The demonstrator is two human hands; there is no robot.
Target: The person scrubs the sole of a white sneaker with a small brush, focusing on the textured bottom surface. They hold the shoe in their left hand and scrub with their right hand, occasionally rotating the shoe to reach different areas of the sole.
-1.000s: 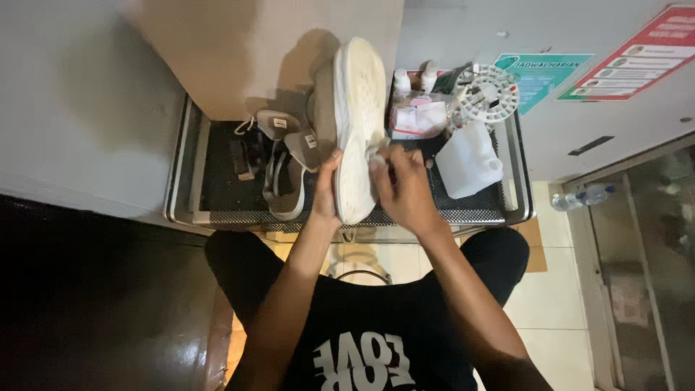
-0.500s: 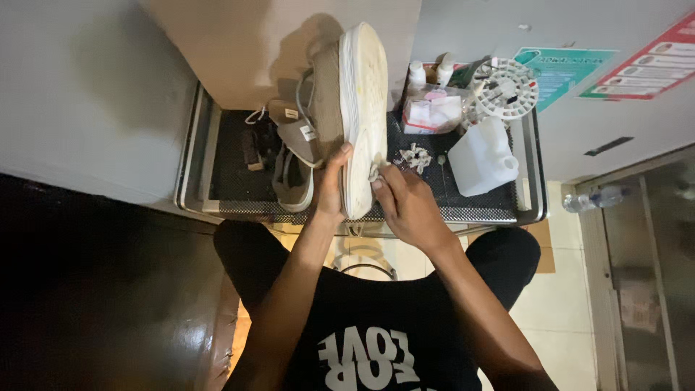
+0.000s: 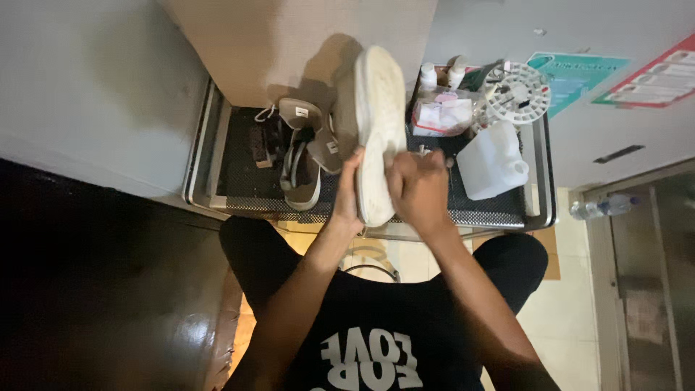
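I hold a shoe (image 3: pixel 376 123) up on edge, its white sole facing me, over a metal tray table (image 3: pixel 507 213) lined with a black mesh mat. My left hand (image 3: pixel 349 192) grips the shoe's heel end from the left. My right hand (image 3: pixel 418 190) is curled against the sole on the right side; whether it holds a small cloth or brush I cannot tell. The matching grey-brown shoe (image 3: pixel 302 156) with white laces lies on the mat just left of my hands.
On the tray's right stand a white plastic jug (image 3: pixel 492 163), a round white holder (image 3: pixel 517 94), small bottles (image 3: pixel 438 72) and a pink-white packet (image 3: pixel 441 116). A dark brush (image 3: pixel 259 145) lies at the left. Grey wall behind; dark panel left; tiled floor below.
The view has shifted slightly. My right hand has slid along the sole and closed more into a fist, while my left hand keeps its grip on the heel end.
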